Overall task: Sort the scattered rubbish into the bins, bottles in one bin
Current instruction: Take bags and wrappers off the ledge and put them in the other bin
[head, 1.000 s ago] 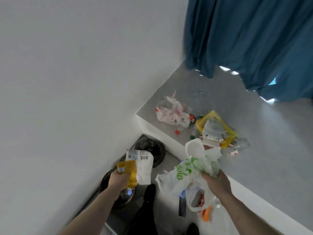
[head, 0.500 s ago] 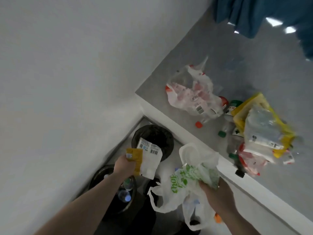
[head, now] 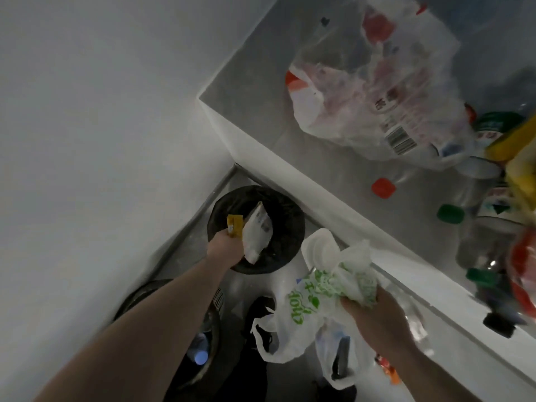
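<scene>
Down by the wall, the left hand grips a yellow wrapper and white packet over the black bin. The right hand clutches a crumpled plastic bag; bottles lie on the counter.

A grey raised ledge with a white front edge carries the scattered rubbish. Near its left corner lies a crumpled clear plastic bag with red print and a barcode. Just toward the front edge from it sit a loose red cap and a green cap, apart from each other. Along the right side lie clear bottles and a yellow wrapper, blurred.
</scene>
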The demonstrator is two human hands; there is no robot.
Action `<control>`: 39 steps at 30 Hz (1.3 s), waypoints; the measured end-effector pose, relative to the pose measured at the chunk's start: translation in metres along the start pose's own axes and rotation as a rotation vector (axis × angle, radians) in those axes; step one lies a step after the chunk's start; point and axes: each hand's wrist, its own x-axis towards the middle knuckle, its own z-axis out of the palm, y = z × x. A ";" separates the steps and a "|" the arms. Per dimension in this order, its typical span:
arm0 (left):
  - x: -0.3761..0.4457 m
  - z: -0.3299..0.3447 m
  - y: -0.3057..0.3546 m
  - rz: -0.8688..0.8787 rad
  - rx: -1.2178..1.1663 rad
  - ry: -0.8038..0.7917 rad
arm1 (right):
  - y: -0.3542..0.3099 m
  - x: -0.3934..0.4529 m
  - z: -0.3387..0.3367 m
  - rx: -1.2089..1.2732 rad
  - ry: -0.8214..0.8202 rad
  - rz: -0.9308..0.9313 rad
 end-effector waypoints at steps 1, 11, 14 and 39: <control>0.002 -0.001 0.000 0.004 0.013 0.000 | 0.000 0.001 0.002 -0.013 -0.012 0.005; 0.032 -0.011 -0.001 0.012 0.062 -0.226 | -0.032 0.019 0.018 -0.093 -0.036 0.018; 0.041 -0.018 -0.021 0.006 0.117 -0.222 | -0.045 0.039 0.028 -0.156 -0.089 0.005; 0.025 -0.010 -0.076 0.173 -0.146 -0.230 | -0.120 0.147 0.163 0.093 0.329 -0.068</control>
